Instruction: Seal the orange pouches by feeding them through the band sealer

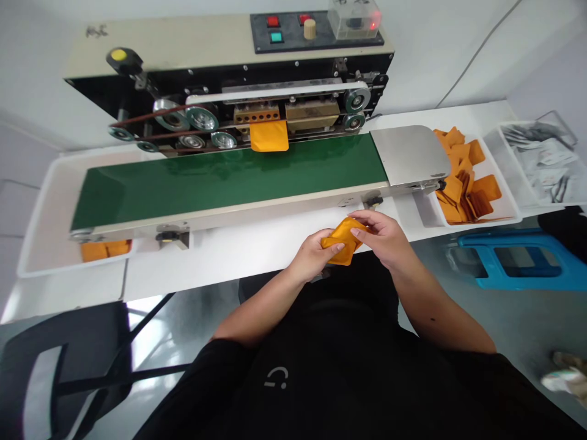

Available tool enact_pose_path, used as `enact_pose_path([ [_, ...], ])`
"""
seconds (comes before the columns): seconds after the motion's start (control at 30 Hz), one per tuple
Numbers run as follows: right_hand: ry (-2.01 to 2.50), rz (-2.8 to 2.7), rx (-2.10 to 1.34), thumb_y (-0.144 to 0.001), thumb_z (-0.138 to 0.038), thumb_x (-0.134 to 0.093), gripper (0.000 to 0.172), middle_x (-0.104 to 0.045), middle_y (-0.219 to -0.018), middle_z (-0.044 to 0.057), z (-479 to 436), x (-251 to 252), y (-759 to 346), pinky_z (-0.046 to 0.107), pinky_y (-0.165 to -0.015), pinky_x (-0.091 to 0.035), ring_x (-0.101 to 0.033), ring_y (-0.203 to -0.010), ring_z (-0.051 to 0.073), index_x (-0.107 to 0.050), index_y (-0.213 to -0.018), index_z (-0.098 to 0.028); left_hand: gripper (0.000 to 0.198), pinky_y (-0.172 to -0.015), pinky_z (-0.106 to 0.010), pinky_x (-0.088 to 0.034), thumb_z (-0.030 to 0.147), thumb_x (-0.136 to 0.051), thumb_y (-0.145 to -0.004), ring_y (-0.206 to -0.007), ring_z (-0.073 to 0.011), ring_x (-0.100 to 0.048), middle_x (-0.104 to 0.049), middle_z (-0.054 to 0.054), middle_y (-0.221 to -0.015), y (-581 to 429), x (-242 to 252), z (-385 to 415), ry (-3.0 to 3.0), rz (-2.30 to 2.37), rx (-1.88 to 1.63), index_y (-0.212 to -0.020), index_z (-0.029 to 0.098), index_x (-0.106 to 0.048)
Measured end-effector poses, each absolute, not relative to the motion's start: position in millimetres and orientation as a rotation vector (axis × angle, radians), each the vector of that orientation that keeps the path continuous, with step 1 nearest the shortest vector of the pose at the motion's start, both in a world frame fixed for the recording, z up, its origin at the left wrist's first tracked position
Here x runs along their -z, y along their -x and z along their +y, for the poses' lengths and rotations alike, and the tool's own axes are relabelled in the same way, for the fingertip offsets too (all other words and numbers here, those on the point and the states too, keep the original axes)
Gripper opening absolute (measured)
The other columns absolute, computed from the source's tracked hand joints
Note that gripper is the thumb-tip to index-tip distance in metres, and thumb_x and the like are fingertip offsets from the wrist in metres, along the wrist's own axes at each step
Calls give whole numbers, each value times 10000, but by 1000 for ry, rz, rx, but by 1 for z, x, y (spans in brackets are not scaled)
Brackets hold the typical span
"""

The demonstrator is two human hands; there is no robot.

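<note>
The desk (220,260) carries the machine (192,43), whose back is out of sight. The belt (238,180) hides part of the left tub (33,244); in the right tub (508,192), heaped pouches (453,188) overlap too much to count. The left hand (314,255) and right hand (380,235) both grip orange pouches (343,231) at the desk's near edge; their number is unclear. Forearms angle inward, thumbs on top, other fingers partly hidden. One pouch (269,137) hangs from the machine, its top concealed.
</note>
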State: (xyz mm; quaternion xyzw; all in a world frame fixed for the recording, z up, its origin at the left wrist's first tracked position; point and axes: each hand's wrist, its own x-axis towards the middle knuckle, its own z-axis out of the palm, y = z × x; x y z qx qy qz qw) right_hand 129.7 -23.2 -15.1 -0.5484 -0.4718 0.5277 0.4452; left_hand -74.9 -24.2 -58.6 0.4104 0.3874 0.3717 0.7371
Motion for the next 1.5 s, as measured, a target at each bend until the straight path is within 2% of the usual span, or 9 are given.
enact_pose_path([
  [0.1, 1442, -1348, -1281, -858, -390, -913, 364, -825, -1177, 60, -20, 6, -142, 441, -955, -639, -766, -1032, 270, -881, -1207, -291, 450, -861, -302, -555, 497, -949, -827, -937, -211, -720, -791, -61, -1069, 83, 59, -20, -991, 881, -803, -1119, 183, -811],
  [0.27, 1418, -1148, -1238, -815, -361, -958, 603, -819, -1213, 58, -10, -16, -163, 411, -891, -675, -779, -1048, 265, -809, -1397, -313, 477, -843, -308, -588, 509, -934, -845, -959, -220, -734, -791, -89, -1157, 95, 68, -16, -937, 959, -856, -1194, 204, -822],
  [0.37, 1346, -1022, -1231, -752, -419, -1011, 511, -818, -1182, 77, 6, -32, -179, 405, -798, -687, -779, -1015, 273, -836, -1209, -270, 481, -813, -295, -595, 520, -948, -830, -942, -214, -732, -788, -93, -1138, 101, 72, -16, -885, 987, -885, -1166, 197, -830],
  [0.53, 1374, -907, -1171, -782, -372, -1004, 312, -755, -867, 39, 59, -53, -209, 298, -573, -578, -690, -705, 171, -744, -904, -249, 483, -812, -293, -595, 537, -949, -828, -967, -214, -725, -781, -96, -1167, 103, 75, -15, -852, 985, -881, -1154, 200, -830],
  [0.67, 1418, -826, -1197, -920, -170, -856, 239, -716, -813, 23, 106, -63, -212, 253, -561, -518, -591, -588, 97, -628, -868, -220, 487, -820, -298, -585, 547, -952, -821, -958, -213, -717, -783, -93, -1143, 102, 77, -14, -847, 992, -887, -1136, 195, -828],
  [0.87, 1490, -733, -1197, -997, -50, -672, 229, -729, -841, 25, 147, -71, -190, 220, -573, -528, -598, -583, 89, -547, -892, -210, 490, -838, -293, -565, 552, -965, -808, -970, -215, -715, -788, -98, -1141, 102, 80, -11, -832, 1006, -906, -1107, 189, -827],
  [1.2, 1506, -739, -1326, -1022, -47, -608, 200, -718, -768, 23, 164, -75, -142, 198, -516, -563, -640, -572, 123, -545, -945, -220, 506, -852, -292, -560, 583, -961, -809, -968, -205, -705, -788, -82, -1124, 109, 82, -11, -827, 1010, -913, -1104, 195, -822],
  [1.4, 1494, -914, -1442, -1022, -238, -751, 181, -784, -901, 73, 158, -78, -128, 223, -495, -549, -705, -636, 167, -588, -1101, -230, 490, -834, -288, -562, 562, -965, -817, -939, -192, -699, -781, -74, -1092, 109, 83, -12, -823, 992, -927, -1101, 194, -811],
  [1.5, 1496, -1036, -1312, -1018, -333, -787, 309, -776, -931, 52, 129, -80, -135, 222, -479, -512, -693, -616, 157, -595, -1248, -259, 486, -823, -289, -562, 559, -964, -818, -918, -183, -692, -768, -65, -1083, 108, 76, -13, -788, 981, -964, -1087, 192, -795],
])
